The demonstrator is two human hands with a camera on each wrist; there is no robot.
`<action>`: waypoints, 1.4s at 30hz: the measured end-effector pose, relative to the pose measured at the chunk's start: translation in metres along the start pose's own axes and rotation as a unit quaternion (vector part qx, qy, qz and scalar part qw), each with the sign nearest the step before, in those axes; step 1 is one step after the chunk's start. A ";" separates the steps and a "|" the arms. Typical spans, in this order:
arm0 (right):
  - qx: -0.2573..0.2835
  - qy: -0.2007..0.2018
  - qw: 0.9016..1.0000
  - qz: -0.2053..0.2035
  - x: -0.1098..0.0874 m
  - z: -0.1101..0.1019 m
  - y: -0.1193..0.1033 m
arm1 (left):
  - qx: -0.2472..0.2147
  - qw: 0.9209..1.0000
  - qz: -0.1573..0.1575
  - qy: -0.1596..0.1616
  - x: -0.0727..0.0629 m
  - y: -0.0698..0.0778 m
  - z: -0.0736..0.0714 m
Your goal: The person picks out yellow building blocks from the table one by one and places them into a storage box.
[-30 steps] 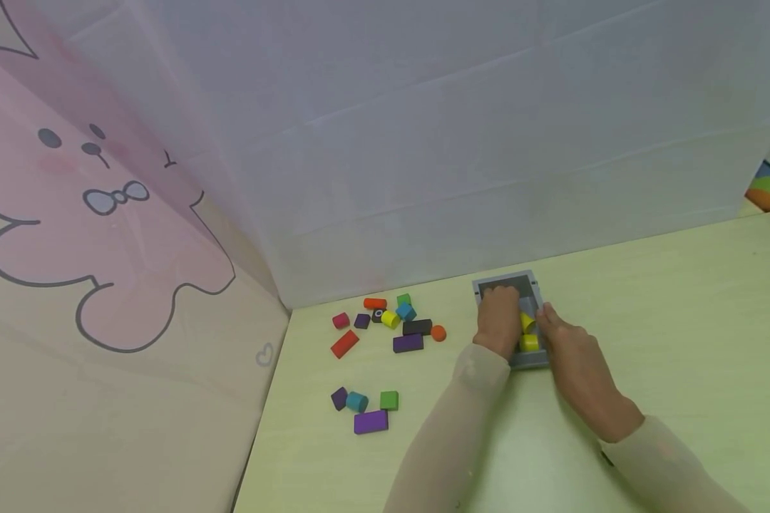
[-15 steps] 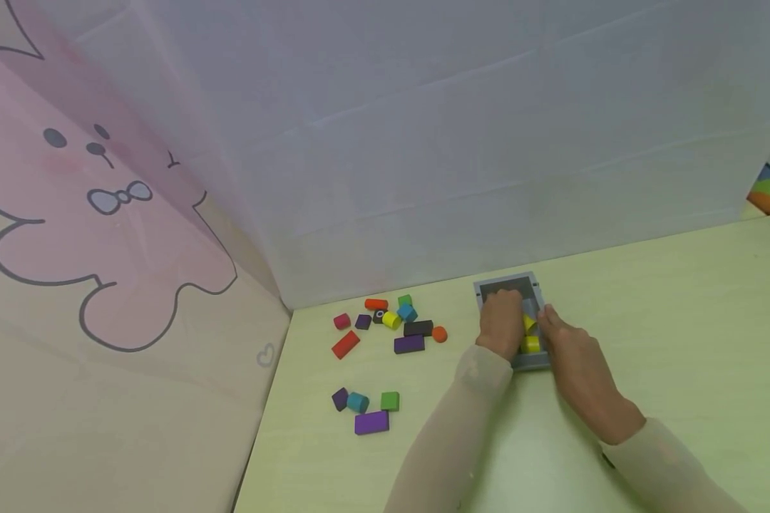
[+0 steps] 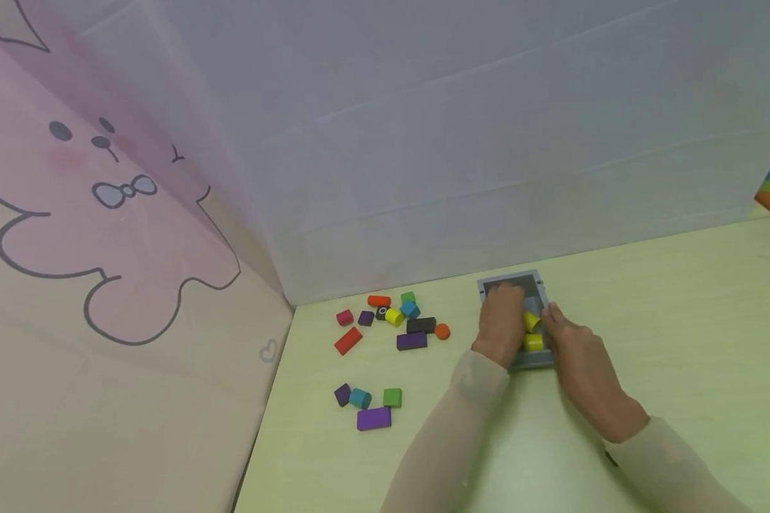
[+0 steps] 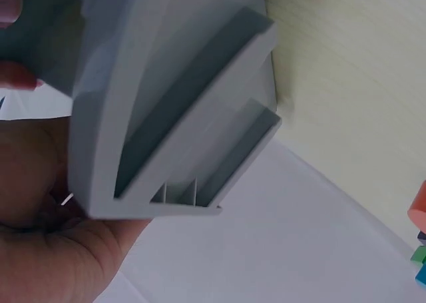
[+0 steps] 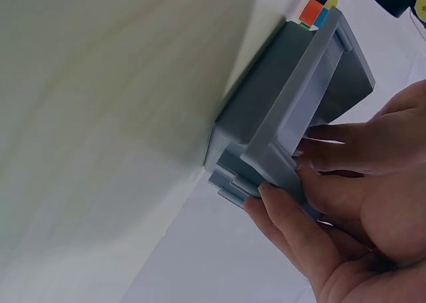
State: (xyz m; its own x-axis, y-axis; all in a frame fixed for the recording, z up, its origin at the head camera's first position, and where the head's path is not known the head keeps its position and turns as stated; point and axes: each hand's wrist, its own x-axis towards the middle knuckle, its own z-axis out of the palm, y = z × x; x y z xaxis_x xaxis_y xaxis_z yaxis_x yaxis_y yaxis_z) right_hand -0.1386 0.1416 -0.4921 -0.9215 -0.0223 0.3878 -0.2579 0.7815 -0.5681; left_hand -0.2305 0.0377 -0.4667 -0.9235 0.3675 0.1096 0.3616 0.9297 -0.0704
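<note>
A grey plastic box stands on the table in front of me, with a yellow cone-like block and a yellow cylinder block inside. My left hand reaches down into the box's left half, knuckles up. Its fingertips are hidden, so whatever it touches there does not show. My right hand grips the box's right wall, its fingers against the outside in the right wrist view. Ridges run along the box's side in the left wrist view.
Left of the box lies a loose group of small blocks, among them a red block, a black block and an orange round block. Nearer me are a purple block and a green cube. A pale curtain hangs behind.
Both hands keep nearly the same places at the box. The head view has shifted slightly. The loose blocks lie as before.
</note>
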 end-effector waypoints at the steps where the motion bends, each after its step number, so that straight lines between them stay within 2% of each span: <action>1: -0.001 0.001 1.000 0.000 0.000 0.000 0.000 | -0.003 1.000 0.001 0.006 -0.002 -0.001 -0.002; 9: 0.000 0.014 1.000 -0.009 0.000 -0.001 0.000 | -0.032 0.996 -0.002 0.080 -0.012 -0.016 -0.016; 14: 0.007 0.011 1.000 -0.006 -0.001 -0.001 -0.001 | -0.084 0.991 -0.022 0.107 -0.016 -0.030 -0.024; 19: 0.016 -0.001 1.000 0.002 -0.001 0.000 0.000 | -0.144 0.980 -0.045 0.127 -0.022 -0.046 -0.024; 23: 0.014 -0.004 1.000 0.005 -0.001 0.000 0.000 | -0.182 0.973 -0.062 0.126 -0.027 -0.060 -0.023; 31: 0.009 0.007 1.000 -0.004 -0.002 0.002 0.002 | -0.187 0.971 -0.106 0.104 -0.029 -0.083 -0.020; 37: 0.003 0.018 1.000 -0.016 -0.002 0.002 0.002 | -0.197 0.968 -0.127 0.090 -0.031 -0.098 -0.016; 42: 0.005 0.010 1.000 -0.011 -0.001 0.002 0.001 | -0.225 0.960 -0.152 0.076 -0.032 -0.112 -0.011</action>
State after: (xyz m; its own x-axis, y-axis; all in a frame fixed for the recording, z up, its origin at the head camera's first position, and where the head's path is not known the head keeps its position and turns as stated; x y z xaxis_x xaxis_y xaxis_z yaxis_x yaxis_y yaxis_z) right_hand -0.1385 0.1410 -0.4941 -0.9097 -0.0277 0.4143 -0.2818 0.7741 -0.5669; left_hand -0.2396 -0.0778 -0.4518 -0.9780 0.0459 0.2036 0.1293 0.8990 0.4184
